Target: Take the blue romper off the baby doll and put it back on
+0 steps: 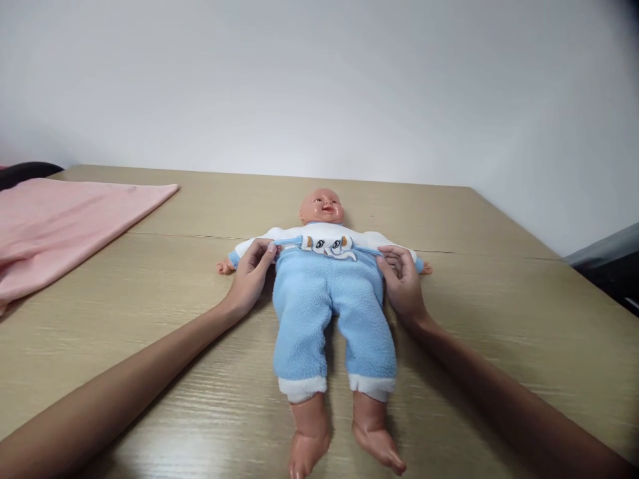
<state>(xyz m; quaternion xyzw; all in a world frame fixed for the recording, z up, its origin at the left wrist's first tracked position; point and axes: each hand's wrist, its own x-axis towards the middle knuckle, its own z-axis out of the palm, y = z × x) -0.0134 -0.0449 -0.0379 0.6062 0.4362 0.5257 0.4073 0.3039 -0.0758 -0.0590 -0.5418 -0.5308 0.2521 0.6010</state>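
A baby doll [322, 207] lies on its back with its bare feet toward me. It wears a white top [279, 233] with blue cuffs and fluffy light blue trousers [329, 286] with white hems. An animal patch with eyes [329, 246] sits at the waist of the trousers. My left hand [254, 269] pinches the blue waistband at its left end, thumb against fingers. At the other end, my right hand [401, 279] is closed on the waistband with curled fingers. Between both hands the band is stretched out sideways.
The doll rests on a light wooden table [174, 399] with a seam across it. Pink cloth [74, 226] is spread at the left. Behind the table stands a pale wall [319, 86]. A dark object [609, 269] shows beyond the right edge.
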